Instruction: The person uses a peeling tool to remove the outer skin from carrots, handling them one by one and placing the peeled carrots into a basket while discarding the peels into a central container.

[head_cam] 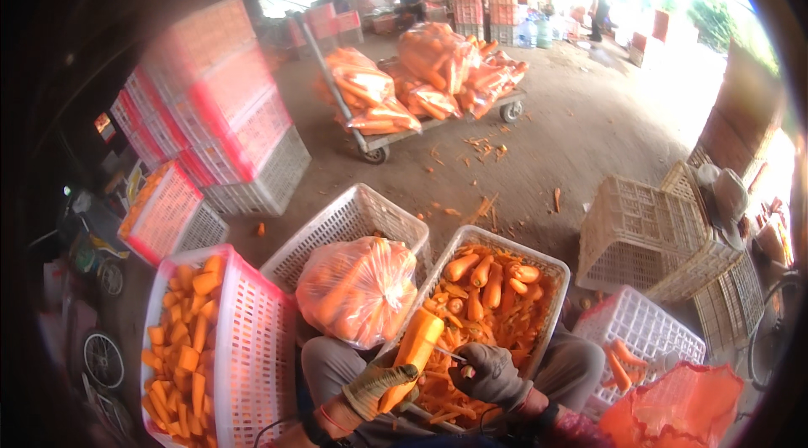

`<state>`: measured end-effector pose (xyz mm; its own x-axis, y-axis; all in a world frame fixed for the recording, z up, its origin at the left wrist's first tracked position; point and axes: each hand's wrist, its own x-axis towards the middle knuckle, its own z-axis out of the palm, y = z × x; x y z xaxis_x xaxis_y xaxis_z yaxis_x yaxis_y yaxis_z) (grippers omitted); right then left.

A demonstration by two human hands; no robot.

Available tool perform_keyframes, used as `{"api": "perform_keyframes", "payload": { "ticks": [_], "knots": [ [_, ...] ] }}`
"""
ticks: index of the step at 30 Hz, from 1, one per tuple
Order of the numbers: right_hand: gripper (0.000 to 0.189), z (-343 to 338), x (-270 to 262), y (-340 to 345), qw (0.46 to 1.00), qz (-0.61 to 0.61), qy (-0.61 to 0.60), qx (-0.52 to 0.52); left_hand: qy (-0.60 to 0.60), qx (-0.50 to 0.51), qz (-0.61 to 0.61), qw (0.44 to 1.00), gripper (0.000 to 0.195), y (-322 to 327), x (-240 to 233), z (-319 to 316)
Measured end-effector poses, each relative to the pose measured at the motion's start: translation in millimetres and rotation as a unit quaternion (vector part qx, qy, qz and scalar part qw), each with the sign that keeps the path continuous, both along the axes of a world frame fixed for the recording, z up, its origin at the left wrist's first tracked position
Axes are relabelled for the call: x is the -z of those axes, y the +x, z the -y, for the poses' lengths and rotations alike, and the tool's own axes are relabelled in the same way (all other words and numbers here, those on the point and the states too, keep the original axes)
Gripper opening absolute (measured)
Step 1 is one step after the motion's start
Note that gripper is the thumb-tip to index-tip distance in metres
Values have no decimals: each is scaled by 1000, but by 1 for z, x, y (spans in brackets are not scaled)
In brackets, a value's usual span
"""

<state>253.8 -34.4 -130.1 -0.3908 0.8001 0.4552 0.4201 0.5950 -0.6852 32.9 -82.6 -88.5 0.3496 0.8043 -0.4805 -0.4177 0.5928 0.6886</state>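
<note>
My left hand [377, 388], in a fabric work glove, grips a thick orange carrot [418, 342] by its lower part. The carrot tilts up and away over the left edge of a pale plastic crate [564, 277]. In my right hand [495, 375], gloved in grey, is the handle of a small bladed hand tool [445, 351]. Its thin metal end lies at the carrot's right side; whether it is a knife or a peeler I cannot tell. Below both hands, carrot peelings [449, 390] fill the crate, with several whole carrots [486, 279] at its far end.
At left stands a pink-and-white crate [259, 347] of cut carrot pieces [189, 347]. A tied clear bag [356, 290] of carrots rests on another crate [341, 211]. Ahead is a flatbed cart [429, 127] with bagged carrots. Carrots lie on an upturned crate [644, 328] at right.
</note>
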Motion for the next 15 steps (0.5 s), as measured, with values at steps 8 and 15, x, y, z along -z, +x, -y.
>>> {"api": "perform_keyframes", "payload": {
  "ticks": [8,15],
  "knots": [
    [12,-27,-4,-49,987,-18,144,-68,141,115,-141,973,51,-24,-31,17],
    [17,-18,-69,-160,936,-51,233,-259,449,-164,-526,704,39,-83,-35,77]
  ]
}}
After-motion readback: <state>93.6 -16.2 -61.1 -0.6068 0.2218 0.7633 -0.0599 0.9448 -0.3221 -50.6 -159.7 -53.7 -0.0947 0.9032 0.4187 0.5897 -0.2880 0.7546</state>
